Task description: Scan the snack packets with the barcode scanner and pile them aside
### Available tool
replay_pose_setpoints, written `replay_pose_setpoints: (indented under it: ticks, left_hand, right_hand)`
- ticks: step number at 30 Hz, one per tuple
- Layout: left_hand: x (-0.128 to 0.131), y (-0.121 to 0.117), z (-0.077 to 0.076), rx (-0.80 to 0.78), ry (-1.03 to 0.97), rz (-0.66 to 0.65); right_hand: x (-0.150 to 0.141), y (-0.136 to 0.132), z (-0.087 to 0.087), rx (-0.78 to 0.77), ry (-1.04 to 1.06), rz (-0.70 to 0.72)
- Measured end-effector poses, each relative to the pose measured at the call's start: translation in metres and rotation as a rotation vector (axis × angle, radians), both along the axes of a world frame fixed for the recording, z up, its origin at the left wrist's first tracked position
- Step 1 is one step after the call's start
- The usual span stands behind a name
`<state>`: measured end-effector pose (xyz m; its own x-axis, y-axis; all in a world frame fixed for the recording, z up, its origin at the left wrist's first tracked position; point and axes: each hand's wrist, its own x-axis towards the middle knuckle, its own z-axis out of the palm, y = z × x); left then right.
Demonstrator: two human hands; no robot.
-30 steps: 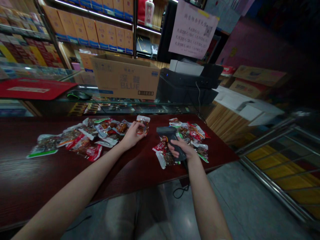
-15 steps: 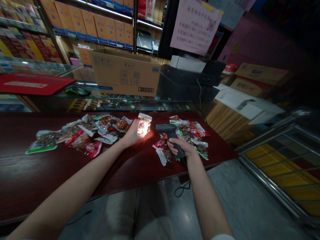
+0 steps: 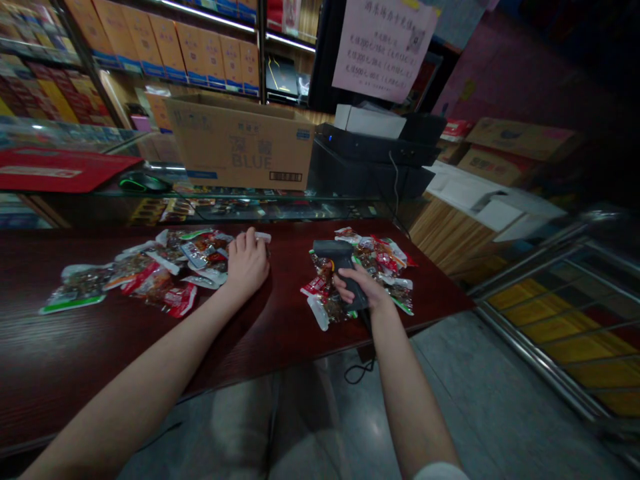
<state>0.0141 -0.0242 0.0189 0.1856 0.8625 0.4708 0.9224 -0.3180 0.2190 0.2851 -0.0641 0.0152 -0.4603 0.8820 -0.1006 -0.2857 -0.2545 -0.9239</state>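
My left hand (image 3: 247, 263) is palm down at the right end of a loose pile of snack packets (image 3: 160, 283). Its fingers curl down over a snack packet (image 3: 263, 237), whose pale edge shows past the fingertips; the rest is hidden under the hand. My right hand (image 3: 361, 285) is closed around the handle of a dark barcode scanner (image 3: 334, 251), its head pointing left. Beneath and behind the scanner lies a second group of snack packets (image 3: 383, 257), clear, red and green-edged.
Behind the dark red table (image 3: 280, 327) stands a cardboard box (image 3: 240, 150) on a glass counter, with a computer mouse (image 3: 144, 182) to its left. A black machine (image 3: 380, 143) is at its right. A metal rail (image 3: 530, 347) borders the right side; a cable (image 3: 359, 373) hangs below the table edge.
My left hand has moved left and down with the packet, out of the scanner's bright light, to the left pile. The light no longer shows. My right hand keeps the scanner in nearly the same place.
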Motion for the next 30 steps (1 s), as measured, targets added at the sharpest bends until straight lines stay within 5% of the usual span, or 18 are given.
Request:
replay_pose_setpoints:
  ticks: [6, 11, 18, 23, 30]
  left_hand:
    - [-0.001, 0.005, -0.003, 0.058, 0.222, -0.194]
    - [-0.002, 0.006, -0.014, -0.098, 0.302, -0.010]
    - [-0.008, 0.004, -0.007, -0.036, 0.260, 0.073]
    - [0.021, 0.005, -0.005, -0.009, 0.187, -0.145]
    - [0.087, 0.008, -0.007, -0.310, 0.127, -0.360]
  right_hand:
    - [0.001, 0.002, -0.001, 0.008, 0.034, -0.046]
    - [0.002, 0.003, 0.000, 0.027, 0.063, -0.122]
    - [0.007, 0.009, -0.001, 0.017, 0.159, -0.237]
    - [0.010, 0.010, 0.001, 0.004, 0.225, -0.217]
    - [0.014, 0.009, 0.006, 0.000, 0.389, -0.208]
